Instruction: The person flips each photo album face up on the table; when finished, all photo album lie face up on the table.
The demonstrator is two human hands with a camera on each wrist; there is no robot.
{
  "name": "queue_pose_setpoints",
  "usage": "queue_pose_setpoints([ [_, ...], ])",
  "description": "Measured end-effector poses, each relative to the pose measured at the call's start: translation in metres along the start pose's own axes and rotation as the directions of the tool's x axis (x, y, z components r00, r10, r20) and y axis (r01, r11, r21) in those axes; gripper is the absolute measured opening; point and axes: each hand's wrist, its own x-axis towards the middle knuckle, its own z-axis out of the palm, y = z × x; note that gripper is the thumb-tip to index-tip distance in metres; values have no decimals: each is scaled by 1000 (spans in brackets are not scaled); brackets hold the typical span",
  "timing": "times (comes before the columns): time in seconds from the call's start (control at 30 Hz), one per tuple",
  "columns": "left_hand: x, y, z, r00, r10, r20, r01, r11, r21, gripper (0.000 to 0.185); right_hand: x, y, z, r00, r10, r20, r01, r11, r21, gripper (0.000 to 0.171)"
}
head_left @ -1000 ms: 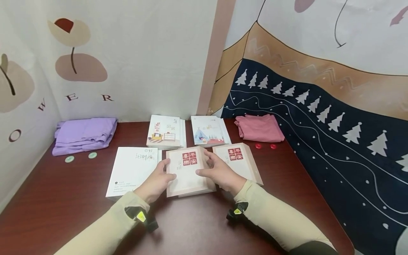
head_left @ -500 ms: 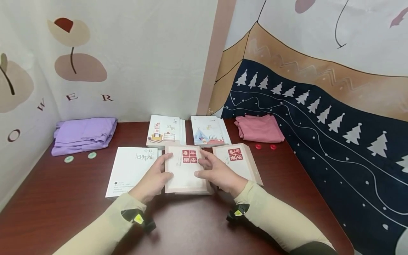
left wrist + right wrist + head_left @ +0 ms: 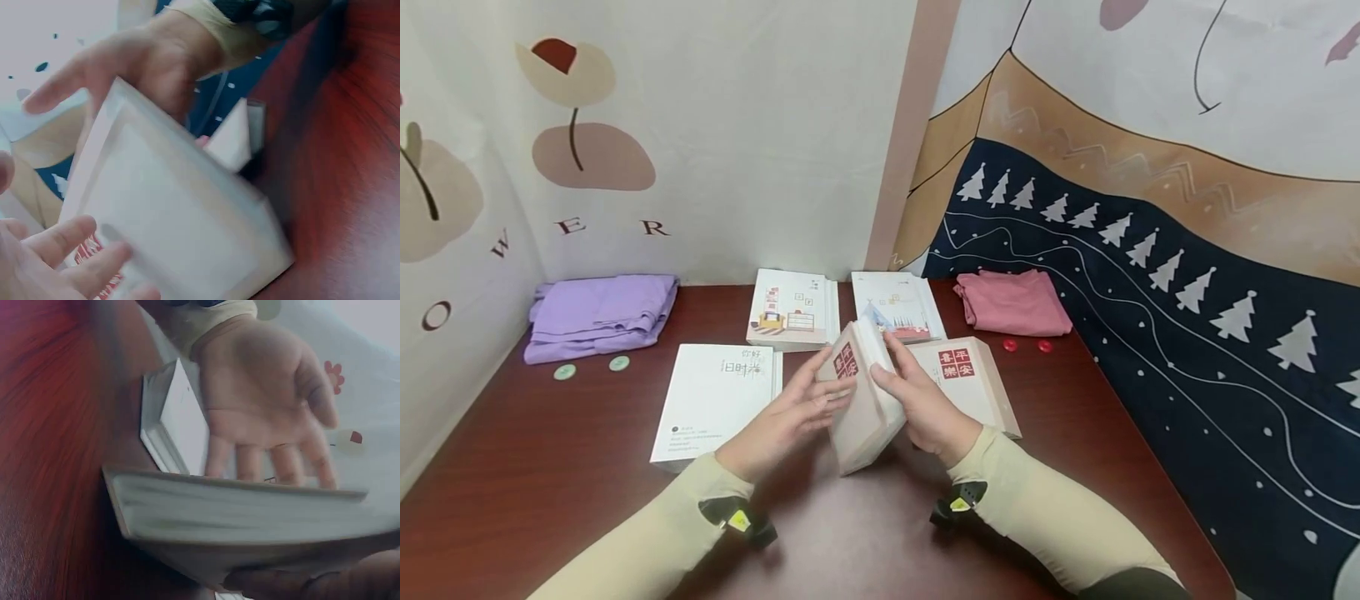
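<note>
A beige book (image 3: 861,417) with a red label stands tilted on its edge on the dark red table (image 3: 550,500), between my two hands. My left hand (image 3: 797,412) lies with straight fingers against the labelled cover. My right hand (image 3: 921,404) grips the other side, its thumb over the page edge. The left wrist view shows the book's cover (image 3: 181,231) close up, with left fingers (image 3: 56,256) on it and the right hand (image 3: 156,62) behind. In the right wrist view, the page block (image 3: 250,512) fills the frame and the left palm (image 3: 262,394) is spread behind it.
A second beige book (image 3: 973,387) lies flat just right of my hands, and a white book (image 3: 711,404) to the left. Two illustrated books (image 3: 790,310) (image 3: 898,304) lie behind. Folded purple cloth (image 3: 598,315) and pink cloth (image 3: 1011,302) sit at the back corners, with small green (image 3: 564,372) and red discs (image 3: 1010,344) nearby.
The beige book lay flat on the table under both hands. It has since been tipped up onto its edge, cover facing left, and the left fingers have straightened against it.
</note>
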Motion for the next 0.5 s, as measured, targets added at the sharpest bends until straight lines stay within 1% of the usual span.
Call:
queue_pose_setpoints([
  [0.03,1,-3,1,1000,-4,17,4,1000,15,70,1,1,0,1000,-11,-24,10,1000,-18,86],
  [0.1,2,-9,2,999,-15,34,13,999,52,69,2,4,-1,996,-14,-90,4,993,-118,98],
  [0.17,3,-13,2,999,-20,36,16,995,96,67,2,8,-3,989,-6,-145,-27,975,-221,108],
  [0.23,3,-15,2,999,-32,20,29,988,151,67,2,12,-7,982,-2,-191,-58,950,-307,113],
  [0.3,3,-15,2,999,-49,-16,52,978,201,68,2,14,-10,975,-17,-221,-67,929,-364,115],
  [0.37,2,-14,1,994,-79,-75,95,964,249,69,1,14,-13,970,-30,-241,-67,921,-384,116],
  [0.43,2,-13,1,982,-118,-150,157,948,277,71,1,14,-16,965,-47,-260,-65,910,-409,117],
  [0.5,3,-13,0,964,-161,-213,219,934,282,72,2,14,-17,959,-58,-276,-68,902,-427,117],
])
